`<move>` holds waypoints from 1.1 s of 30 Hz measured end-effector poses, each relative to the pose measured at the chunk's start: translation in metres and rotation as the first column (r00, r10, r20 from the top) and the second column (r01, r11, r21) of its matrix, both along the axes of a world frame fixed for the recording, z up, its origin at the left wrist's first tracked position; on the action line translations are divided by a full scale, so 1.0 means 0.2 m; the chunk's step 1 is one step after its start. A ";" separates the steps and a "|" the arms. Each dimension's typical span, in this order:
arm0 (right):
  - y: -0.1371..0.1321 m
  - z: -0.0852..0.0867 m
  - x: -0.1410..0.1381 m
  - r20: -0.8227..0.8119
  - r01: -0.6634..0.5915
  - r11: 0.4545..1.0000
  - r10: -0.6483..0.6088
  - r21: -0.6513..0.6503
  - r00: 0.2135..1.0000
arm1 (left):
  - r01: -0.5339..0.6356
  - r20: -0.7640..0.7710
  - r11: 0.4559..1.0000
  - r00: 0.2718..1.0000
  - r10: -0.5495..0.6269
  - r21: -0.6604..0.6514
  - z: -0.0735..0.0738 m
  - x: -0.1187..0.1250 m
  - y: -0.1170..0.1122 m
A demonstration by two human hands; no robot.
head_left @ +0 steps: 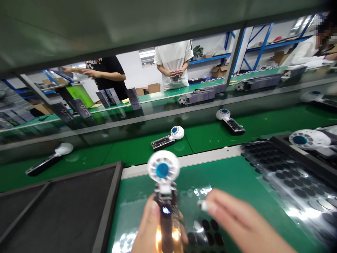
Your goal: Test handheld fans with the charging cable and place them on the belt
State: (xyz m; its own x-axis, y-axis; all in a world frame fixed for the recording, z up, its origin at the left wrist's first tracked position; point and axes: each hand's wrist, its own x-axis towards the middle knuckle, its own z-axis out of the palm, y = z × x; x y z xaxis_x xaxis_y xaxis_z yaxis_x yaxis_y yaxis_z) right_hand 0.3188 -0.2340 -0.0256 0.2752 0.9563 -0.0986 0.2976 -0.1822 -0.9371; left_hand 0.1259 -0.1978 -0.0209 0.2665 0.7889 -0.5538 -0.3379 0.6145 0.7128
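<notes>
My left hand is wrapped round the handle of a handheld fan, held upright in front of me. Its round white head has a blue centre, a small display on the dark handle is lit, and orange light glows lower down. To the right of the fan and apart from it, my right hand is blurred, with thumb and fingers pinched together at a small pale piece too blurred to name. Beneath the hands lies a clear sheet with black round stickers on the green bench.
Several more fans, such as one fan, lie on the green conveyor belt beyond. A black divided tray is at left; sticker sheets and another fan are at right. Boxes and other people are across the line.
</notes>
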 end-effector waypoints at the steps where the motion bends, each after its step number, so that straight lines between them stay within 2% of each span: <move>1: 0.01 0.00 0.01 -0.029 -0.009 1.000 0.009 -0.009 1.000 | 0.012 -0.042 1.000 0.999 -0.011 0.010 0.01 -0.02 0.03; 4: 0.04 -0.01 0.02 -0.067 -0.058 0.998 0.056 -0.024 0.996 | 0.058 -0.074 0.997 0.996 -0.053 0.058 0.03 -0.05 0.07; 9: 0.06 -0.10 -0.07 -0.034 -0.183 0.979 0.181 -0.092 0.983 | 0.257 -0.014 0.957 0.966 -0.257 0.134 0.05 -0.04 0.03; 15: 0.07 -0.17 -0.10 -0.002 -0.221 0.971 0.221 -0.097 0.975 | 0.313 0.007 0.930 0.947 -0.321 0.194 0.04 -0.06 0.03; 23: 0.07 -0.14 -0.09 0.052 -0.236 0.968 0.240 -0.082 0.969 | 0.298 0.008 0.935 0.952 -0.305 0.190 0.03 -0.07 0.03; 28: 0.08 -0.16 -0.10 0.067 -0.274 0.959 0.279 -0.079 0.958 | 0.306 0.012 0.923 0.948 -0.317 0.234 0.04 -0.07 0.04; 31: 0.08 -0.18 -0.11 0.105 -0.297 0.951 0.304 -0.080 0.947 | 0.226 0.048 0.947 0.969 -0.242 0.228 0.04 -0.06 0.07; 33: 0.08 -0.17 -0.11 0.168 -0.309 0.948 0.318 -0.079 0.933 | 0.187 -0.034 0.949 0.982 -0.185 0.255 0.04 -0.04 0.14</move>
